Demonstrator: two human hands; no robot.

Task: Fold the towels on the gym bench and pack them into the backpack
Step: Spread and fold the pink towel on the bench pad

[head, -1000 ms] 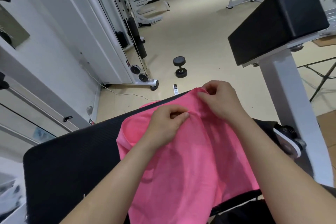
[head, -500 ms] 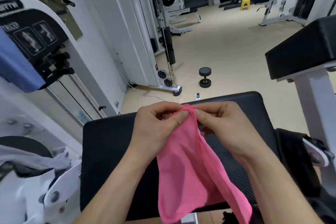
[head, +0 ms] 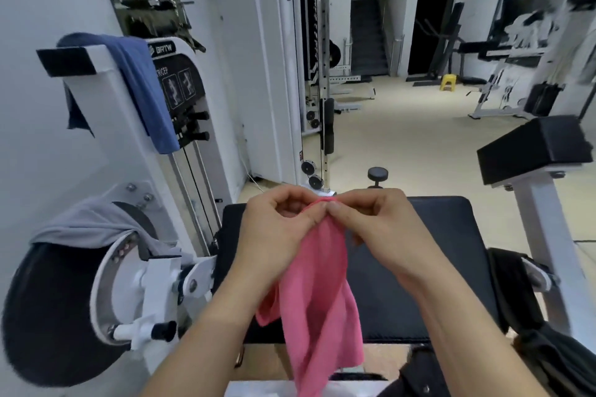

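A: Pink towel [head: 317,293]?
B: Hanging bunched over the bench pad [head: 429,264], top edge pinched by left hand [head: 277,229] and right hand [head: 377,226], fingertips meeting.
A: Others?
B: Blue towel [head: 145,90], grey towel [head: 87,226], left of the pad.

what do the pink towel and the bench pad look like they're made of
Pink towel: soft matte cloth, perhaps microfibre; it hangs limp in folds from both hands' pinch. Bench pad: black padded cover, likely vinyl or faux leather, given its smooth, faintly shiny surface and rounded edges.
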